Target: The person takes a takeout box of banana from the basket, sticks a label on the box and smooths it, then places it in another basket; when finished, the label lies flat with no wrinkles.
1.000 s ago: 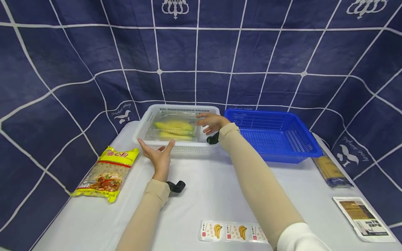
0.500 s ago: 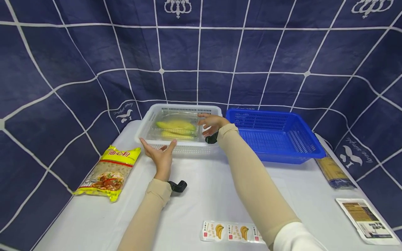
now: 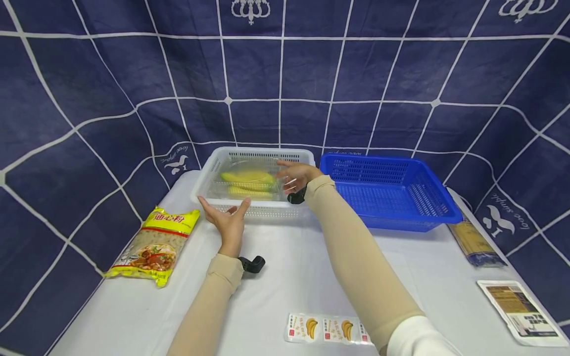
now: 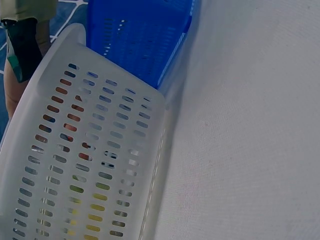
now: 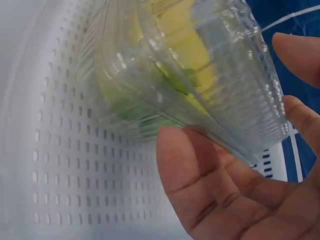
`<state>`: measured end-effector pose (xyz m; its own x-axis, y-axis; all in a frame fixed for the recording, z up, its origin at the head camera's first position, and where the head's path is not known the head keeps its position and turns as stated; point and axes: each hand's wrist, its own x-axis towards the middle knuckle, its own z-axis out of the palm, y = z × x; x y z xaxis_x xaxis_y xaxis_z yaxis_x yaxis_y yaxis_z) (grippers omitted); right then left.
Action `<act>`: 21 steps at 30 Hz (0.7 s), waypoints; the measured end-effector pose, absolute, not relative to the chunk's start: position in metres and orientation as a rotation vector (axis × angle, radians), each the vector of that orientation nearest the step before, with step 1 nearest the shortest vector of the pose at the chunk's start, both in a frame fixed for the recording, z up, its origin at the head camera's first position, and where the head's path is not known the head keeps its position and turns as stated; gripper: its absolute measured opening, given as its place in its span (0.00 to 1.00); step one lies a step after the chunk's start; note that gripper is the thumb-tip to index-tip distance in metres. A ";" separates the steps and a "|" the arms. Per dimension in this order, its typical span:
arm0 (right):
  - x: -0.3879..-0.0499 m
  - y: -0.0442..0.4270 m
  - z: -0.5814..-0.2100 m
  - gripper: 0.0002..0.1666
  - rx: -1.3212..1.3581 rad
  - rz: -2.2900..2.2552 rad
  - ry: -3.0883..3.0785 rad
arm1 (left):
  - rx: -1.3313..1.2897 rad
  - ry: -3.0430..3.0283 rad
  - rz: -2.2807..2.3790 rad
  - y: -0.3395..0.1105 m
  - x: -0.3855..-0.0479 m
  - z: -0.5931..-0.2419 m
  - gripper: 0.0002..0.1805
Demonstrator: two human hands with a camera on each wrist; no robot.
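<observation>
Clear container point(image 5: 185, 80): sitting in the white basket point(image 3: 249, 203), head view gets it from above, right wrist view adds the ridged side up close
Right hand point(image 3: 299, 176): fingers apart around the container's right end, honestly can't tell if it's gripping
Left hand point(image 3: 228, 225): thumb and forefinger wide at the basket's front rim, only the head view catches it
Slotted wall point(image 4: 85, 150): left wrist view has yellow peeking through
Hard to see: yellow food point(image 3: 251, 178) hazy behind plastic, banana-print strip point(image 3: 327, 330) partly hidden by the right sleeve point(image 3: 358, 252)
</observation>
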<state>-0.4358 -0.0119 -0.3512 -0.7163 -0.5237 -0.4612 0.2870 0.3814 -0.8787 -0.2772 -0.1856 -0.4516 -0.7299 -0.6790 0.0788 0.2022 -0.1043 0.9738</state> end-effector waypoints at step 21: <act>-0.427 -0.031 -0.347 0.48 -0.240 -1.599 2.028 | 0.523 -1.571 -1.883 -0.187 -0.278 -0.452 0.74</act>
<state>-0.4275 -0.0312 -0.3474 -0.8377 -0.4551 -0.3019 0.1873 0.2798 -0.9416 -0.2777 -0.1868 -0.4521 -0.7270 -0.6809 0.0883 0.2092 -0.0972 0.9730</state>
